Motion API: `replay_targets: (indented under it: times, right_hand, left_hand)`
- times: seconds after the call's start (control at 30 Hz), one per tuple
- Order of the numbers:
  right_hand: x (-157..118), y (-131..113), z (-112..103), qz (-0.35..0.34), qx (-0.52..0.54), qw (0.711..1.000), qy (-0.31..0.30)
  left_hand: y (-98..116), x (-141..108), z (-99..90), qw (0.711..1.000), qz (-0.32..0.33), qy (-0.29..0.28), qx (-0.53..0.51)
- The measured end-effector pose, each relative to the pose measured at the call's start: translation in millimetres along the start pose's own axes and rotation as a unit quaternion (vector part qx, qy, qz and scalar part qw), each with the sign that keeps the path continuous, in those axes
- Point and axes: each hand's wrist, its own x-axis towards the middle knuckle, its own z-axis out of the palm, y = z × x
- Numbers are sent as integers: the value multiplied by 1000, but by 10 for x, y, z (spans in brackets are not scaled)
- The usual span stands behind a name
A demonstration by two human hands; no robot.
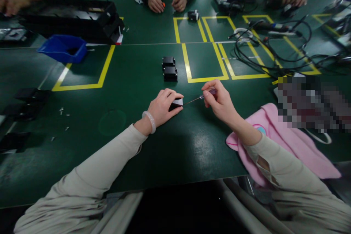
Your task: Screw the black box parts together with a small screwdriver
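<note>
My left hand (165,106) is wrapped round a small black box (177,103) with a pale upper face, holding it down on the green table. In my right hand (218,100) is a screwdriver (201,97), gripped by its purplish handle. Its thin shaft points left, and the tip meets the right side of the box or lies right beside it; I cannot tell which. Beyond my left hand stand two similar black boxes (170,73), one behind the other. Small screws (67,128) lie scattered on the table to the left.
A blue bin (65,48) and black trays (74,18) stand at the far left, with more black parts (27,102) nearer. Tangled black cables (271,47) cover the right side. A pink cloth (287,142) lies under my right forearm. Several people sit opposite.
</note>
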Motion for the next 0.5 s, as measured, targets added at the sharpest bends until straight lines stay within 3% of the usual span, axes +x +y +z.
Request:
replay_targets:
  times: [0.5]
  right_hand:
    - [1, -5, -3, -2, -10, 1000, -5]
  left_hand:
    - [-7, -4, 7, 1000, -3, -4, 3]
